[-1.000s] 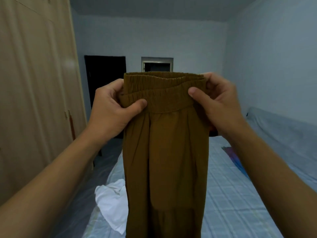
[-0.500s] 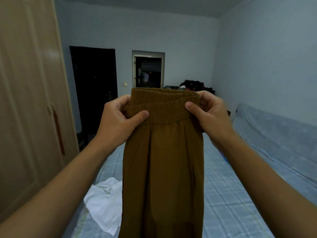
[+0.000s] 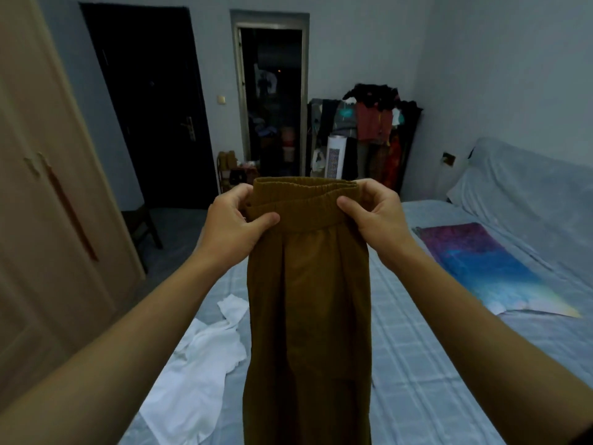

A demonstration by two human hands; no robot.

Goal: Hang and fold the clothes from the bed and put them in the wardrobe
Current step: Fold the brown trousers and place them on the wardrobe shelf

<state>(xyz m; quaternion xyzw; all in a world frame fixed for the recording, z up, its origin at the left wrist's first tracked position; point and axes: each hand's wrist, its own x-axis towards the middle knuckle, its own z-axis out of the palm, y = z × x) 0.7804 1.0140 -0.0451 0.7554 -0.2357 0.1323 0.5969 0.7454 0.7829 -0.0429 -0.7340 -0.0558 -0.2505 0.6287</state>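
Brown trousers (image 3: 309, 316), one pair, in two hands.

The bed (image 3: 417, 364) carries a pale blue checked sheet; a crumpled white garment (image 3: 199, 374) lies on the sheet at the left edge of the bed, partly hanging over it; a purple and blue cloth (image 3: 481, 261) lies flat on the right part of the bed; a pale blue cover (image 3: 519, 187) drapes the far right side.
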